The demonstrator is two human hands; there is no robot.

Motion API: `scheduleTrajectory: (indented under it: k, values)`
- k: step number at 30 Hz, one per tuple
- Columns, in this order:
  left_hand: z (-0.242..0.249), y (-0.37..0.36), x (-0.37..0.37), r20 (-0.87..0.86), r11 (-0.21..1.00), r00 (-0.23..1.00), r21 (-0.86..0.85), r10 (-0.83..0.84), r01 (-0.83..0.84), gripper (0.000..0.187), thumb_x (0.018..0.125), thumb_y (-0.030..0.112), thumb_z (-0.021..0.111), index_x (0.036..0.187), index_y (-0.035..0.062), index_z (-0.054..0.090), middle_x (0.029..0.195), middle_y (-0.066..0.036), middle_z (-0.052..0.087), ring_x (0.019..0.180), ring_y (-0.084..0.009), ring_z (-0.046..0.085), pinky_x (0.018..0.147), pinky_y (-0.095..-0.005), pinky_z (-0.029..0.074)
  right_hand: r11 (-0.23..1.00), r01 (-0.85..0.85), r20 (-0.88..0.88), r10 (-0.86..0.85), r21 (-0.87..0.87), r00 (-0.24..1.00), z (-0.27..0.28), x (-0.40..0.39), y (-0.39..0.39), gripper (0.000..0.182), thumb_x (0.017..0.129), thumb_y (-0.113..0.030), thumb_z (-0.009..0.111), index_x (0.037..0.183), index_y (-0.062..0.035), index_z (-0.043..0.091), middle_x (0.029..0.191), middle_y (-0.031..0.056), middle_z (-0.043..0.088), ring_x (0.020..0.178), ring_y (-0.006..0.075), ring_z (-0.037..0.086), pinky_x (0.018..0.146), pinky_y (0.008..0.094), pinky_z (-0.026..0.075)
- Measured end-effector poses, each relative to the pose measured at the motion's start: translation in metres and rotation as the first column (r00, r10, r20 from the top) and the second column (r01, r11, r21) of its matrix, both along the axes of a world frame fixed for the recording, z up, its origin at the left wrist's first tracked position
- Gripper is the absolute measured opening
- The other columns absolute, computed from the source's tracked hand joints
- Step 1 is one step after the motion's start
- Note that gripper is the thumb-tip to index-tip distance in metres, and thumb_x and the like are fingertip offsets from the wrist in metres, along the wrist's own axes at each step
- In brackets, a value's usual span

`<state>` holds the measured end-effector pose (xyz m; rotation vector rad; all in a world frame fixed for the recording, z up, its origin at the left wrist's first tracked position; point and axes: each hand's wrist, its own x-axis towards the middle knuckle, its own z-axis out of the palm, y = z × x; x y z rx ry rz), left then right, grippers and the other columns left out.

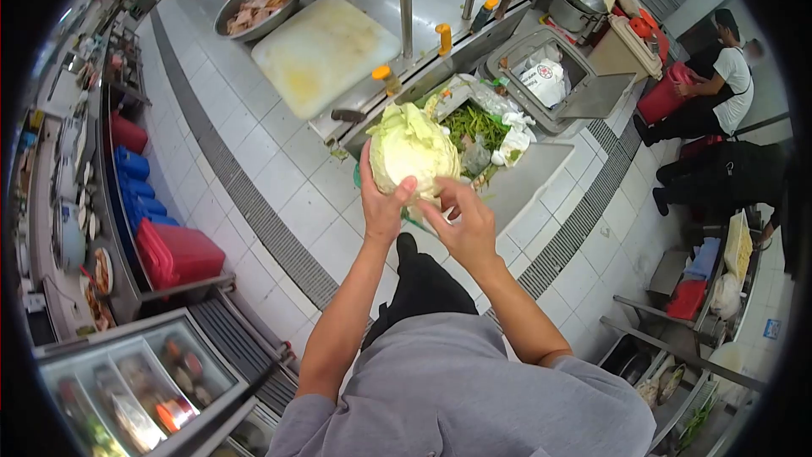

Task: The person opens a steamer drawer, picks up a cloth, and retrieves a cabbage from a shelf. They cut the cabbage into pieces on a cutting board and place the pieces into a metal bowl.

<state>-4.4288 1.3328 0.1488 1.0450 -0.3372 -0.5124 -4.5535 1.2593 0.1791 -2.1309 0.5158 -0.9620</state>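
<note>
A pale green cabbage (410, 148) is held up over a waste bin (541, 173) full of green scraps. My left hand (382, 203) grips the cabbage from below and the side, thumb across its front. My right hand (461, 218) is at the cabbage's lower right, fingertips pinching at an outer leaf near the base. Both forearms reach forward from my grey shirt.
A white cutting board (324, 49) lies on the steel counter (423, 8) beyond the bin, with a tray of cut food (258, 4) and orange-capped bottles (385, 78). A second open bin (550, 80) stands to the right. A seated person (719, 93) is at far right. Red containers (173, 250) sit left.
</note>
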Motion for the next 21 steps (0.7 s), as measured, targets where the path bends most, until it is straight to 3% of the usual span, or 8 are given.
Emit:
scheduleTrajectory:
  k: [1, 4, 8, 11, 13, 16, 19, 21]
  values:
    - [0.000, -0.006, 0.011, 0.000, 0.999, 0.999, -0.012, -0.035, 0.035, 0.096, 0.073, 0.022, 0.079, 0.148, 0.0005, 0.024, 0.138, -0.017, 0.044, 0.126, -0.0276, 0.048, 0.106, -0.0387, 0.042, 1.000, 0.005, 0.076, -0.006, 0.012, 0.997, 0.004, 0.011, -0.002, 0.032, 0.075, 0.000, 0.077, 0.103, -0.0019, 0.063, 0.080, 0.0086, 0.064, 0.062, 0.0177, 0.064, 0.053, 0.0287, 0.051]
    - [-0.001, -0.019, 0.040, -0.035, 0.995, 0.995, -0.029, -0.094, 0.093, 0.092, 0.075, 0.025, 0.077, 0.147, 0.0011, 0.027, 0.138, -0.017, 0.045, 0.126, -0.0276, 0.048, 0.107, -0.0393, 0.041, 0.992, -0.118, 0.125, 0.121, -0.037, 0.985, 0.015, 0.027, -0.017, 0.025, 0.074, 0.002, 0.077, 0.096, -0.0016, 0.065, 0.077, 0.0084, 0.065, 0.060, 0.0166, 0.064, 0.052, 0.0270, 0.051]
    - [0.004, -0.025, 0.079, -0.280, 0.971, 0.942, -0.199, -0.187, 0.134, 0.085, 0.080, 0.038, 0.073, 0.145, 0.0010, 0.033, 0.139, -0.015, 0.048, 0.128, -0.0270, 0.048, 0.108, -0.0411, 0.040, 0.994, -0.086, 0.188, 0.097, -0.069, 0.977, 0.023, 0.019, -0.039, 0.016, 0.073, 0.004, 0.076, 0.084, -0.0013, 0.066, 0.073, 0.0083, 0.064, 0.058, 0.0145, 0.062, 0.051, 0.0253, 0.049]
    - [0.012, -0.014, 0.120, -0.337, 0.969, 0.924, -0.222, -0.182, 0.109, 0.082, 0.084, 0.045, 0.069, 0.144, 0.0012, 0.035, 0.141, -0.014, 0.048, 0.130, -0.0269, 0.048, 0.108, -0.0431, 0.040, 0.994, 0.073, 0.044, -0.077, 0.077, 0.996, -0.009, 0.002, -0.063, 0.013, 0.077, 0.001, 0.075, 0.086, -0.0010, 0.067, 0.073, 0.0095, 0.064, 0.058, 0.0152, 0.061, 0.054, 0.0259, 0.050]
    - [0.015, 0.001, 0.158, -0.292, 0.967, 0.944, -0.238, -0.156, 0.086, 0.076, 0.088, 0.046, 0.064, 0.144, 0.0016, 0.036, 0.142, -0.013, 0.048, 0.130, -0.0272, 0.048, 0.109, -0.0446, 0.040, 0.921, 0.324, -0.343, -0.238, 0.218, 0.909, -0.050, -0.001, -0.085, 0.016, 0.084, -0.011, 0.073, 0.096, -0.0018, 0.069, 0.076, 0.0116, 0.066, 0.062, 0.0192, 0.063, 0.061, 0.0304, 0.052]
    - [0.023, 0.020, 0.228, -0.242, 0.959, 0.960, -0.275, -0.144, 0.074, 0.070, 0.093, 0.044, 0.058, 0.144, 0.0016, 0.036, 0.142, -0.014, 0.049, 0.129, -0.0281, 0.050, 0.108, -0.0455, 0.041, 0.875, 0.482, -0.480, -0.408, 0.036, 0.777, -0.123, 0.006, -0.102, 0.027, 0.089, -0.024, 0.069, 0.107, -0.0031, 0.068, 0.078, 0.0130, 0.067, 0.068, 0.0239, 0.065, 0.066, 0.0349, 0.052]
    - [0.028, 0.032, 0.302, -0.211, 0.986, 0.975, -0.161, -0.070, 0.036, 0.070, 0.093, 0.044, 0.057, 0.144, 0.0012, 0.036, 0.142, -0.014, 0.049, 0.129, -0.0285, 0.050, 0.108, -0.0456, 0.041, 0.850, 0.526, -0.467, -0.475, -0.023, 0.746, -0.124, 0.033, -0.089, 0.036, 0.090, -0.029, 0.067, 0.115, -0.0025, 0.066, 0.080, 0.0136, 0.068, 0.073, 0.0266, 0.067, 0.067, 0.0370, 0.052]
    - [0.028, 0.040, 0.348, -0.145, 0.997, 0.986, -0.025, -0.079, 0.076, 0.068, 0.093, 0.042, 0.057, 0.143, 0.0010, 0.036, 0.142, -0.015, 0.048, 0.130, -0.0292, 0.048, 0.108, -0.0454, 0.041, 0.835, 0.537, -0.503, -0.414, 0.121, 0.758, -0.119, 0.061, -0.071, 0.038, 0.090, -0.029, 0.068, 0.117, -0.0026, 0.065, 0.080, 0.0136, 0.068, 0.072, 0.0264, 0.066, 0.067, 0.0366, 0.052]
